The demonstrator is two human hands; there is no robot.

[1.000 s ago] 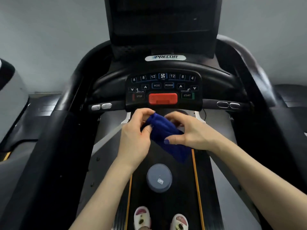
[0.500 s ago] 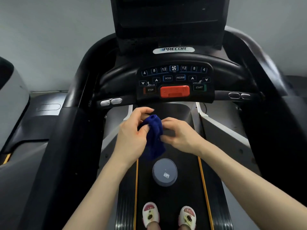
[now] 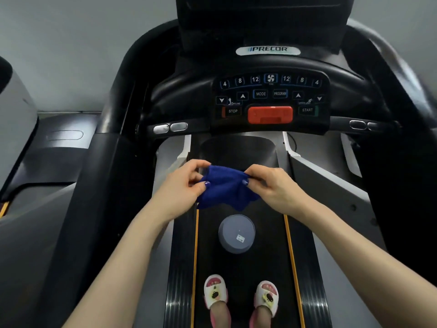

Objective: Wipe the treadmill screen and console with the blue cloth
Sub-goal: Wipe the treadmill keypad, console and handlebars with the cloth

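Note:
The blue cloth (image 3: 225,188) hangs stretched between my two hands above the treadmill belt. My left hand (image 3: 183,185) pinches its left edge, and my right hand (image 3: 272,185) pinches its right edge. Beyond them sits the black console (image 3: 269,95) with numbered keys, STOP and START buttons and a red safety key. The dark screen (image 3: 262,17) rises above it, cut off by the top of the frame. Both hands are well below and short of the console.
A round grey container (image 3: 236,233) stands on the belt (image 3: 241,275) below my hands. My feet in white slippers (image 3: 240,294) stand behind it. Black handrails (image 3: 113,138) flank both sides. Another machine (image 3: 16,110) stands at the left.
The cloth was bunched between my hands; now they have drawn apart and spread it sideways. The camera has tilted, so the console sits higher and further right.

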